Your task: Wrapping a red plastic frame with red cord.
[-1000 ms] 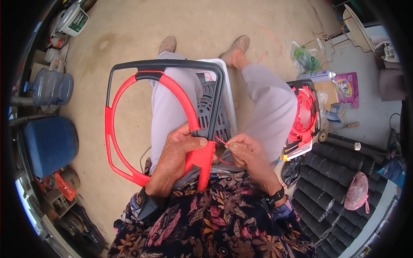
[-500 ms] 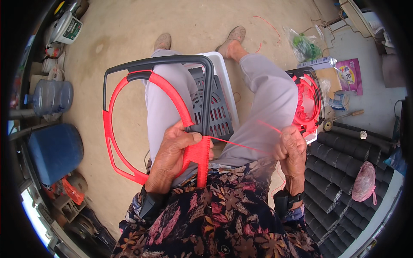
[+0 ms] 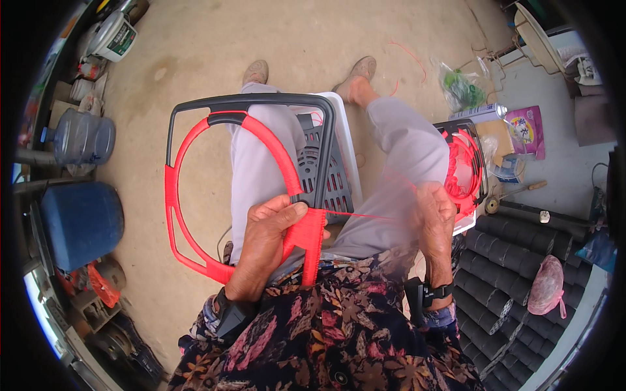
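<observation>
While the left hand (image 3: 268,227) grasps the red-wrapped black frame (image 3: 268,138) at its right side, over the left leg (image 3: 251,166), the right hand (image 3: 435,214), farther right, seemingly grips a red cord (image 3: 355,214) stretched from the frame, though blur obscures the hold.

bright, even light | shadows faint | right fingers (image 3: 435,198) motion-blurred | white glare lower left | edges bowed, corners black

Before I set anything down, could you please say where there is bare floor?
Bare floor lies between the blue container and held frame, and ahead of the shoes. Black rolls crowd the right; a red strand runs toward the right hand.
</observation>
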A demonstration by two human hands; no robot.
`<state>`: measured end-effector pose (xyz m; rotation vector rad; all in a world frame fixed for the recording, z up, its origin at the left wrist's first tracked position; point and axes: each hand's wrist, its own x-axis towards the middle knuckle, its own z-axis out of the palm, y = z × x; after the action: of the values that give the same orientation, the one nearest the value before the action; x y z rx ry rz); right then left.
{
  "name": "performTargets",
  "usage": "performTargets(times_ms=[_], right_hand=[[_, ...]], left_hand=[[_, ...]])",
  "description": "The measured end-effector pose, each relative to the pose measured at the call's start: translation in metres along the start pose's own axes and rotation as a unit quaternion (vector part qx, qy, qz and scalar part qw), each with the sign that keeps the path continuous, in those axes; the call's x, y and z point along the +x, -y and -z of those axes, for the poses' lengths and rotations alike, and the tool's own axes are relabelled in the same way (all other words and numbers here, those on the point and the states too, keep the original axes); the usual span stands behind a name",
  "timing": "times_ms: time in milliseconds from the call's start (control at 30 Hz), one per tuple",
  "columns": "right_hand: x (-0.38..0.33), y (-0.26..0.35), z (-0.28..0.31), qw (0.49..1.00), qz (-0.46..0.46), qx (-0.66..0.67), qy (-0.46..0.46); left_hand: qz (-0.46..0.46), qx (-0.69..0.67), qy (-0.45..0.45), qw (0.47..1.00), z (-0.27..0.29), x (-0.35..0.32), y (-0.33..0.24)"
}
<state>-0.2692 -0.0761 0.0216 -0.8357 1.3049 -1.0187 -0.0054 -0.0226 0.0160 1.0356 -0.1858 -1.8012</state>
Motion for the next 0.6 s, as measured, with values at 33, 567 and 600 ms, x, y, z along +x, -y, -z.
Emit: performTargets(times_ms=[33,567,600], right_hand=[[0.002,0.012,-0.01,1.0,0.027,-0.007,0.015],[0.016,0.019,-0.14,0.709,0.428,-0.451,0.332],[0.016,0.021,-0.141,0.708,0.423,-0.455,0.338]], left_hand=[[-0.003,-0.001,0.0,1.0,-0.001,-0.001,-0.001],[-0.06,-0.033,-0.003,0.998,0.022,0.006,0.021],[-0.066,-0.061,0.008,0.996,0.031,0.01,0.022]])
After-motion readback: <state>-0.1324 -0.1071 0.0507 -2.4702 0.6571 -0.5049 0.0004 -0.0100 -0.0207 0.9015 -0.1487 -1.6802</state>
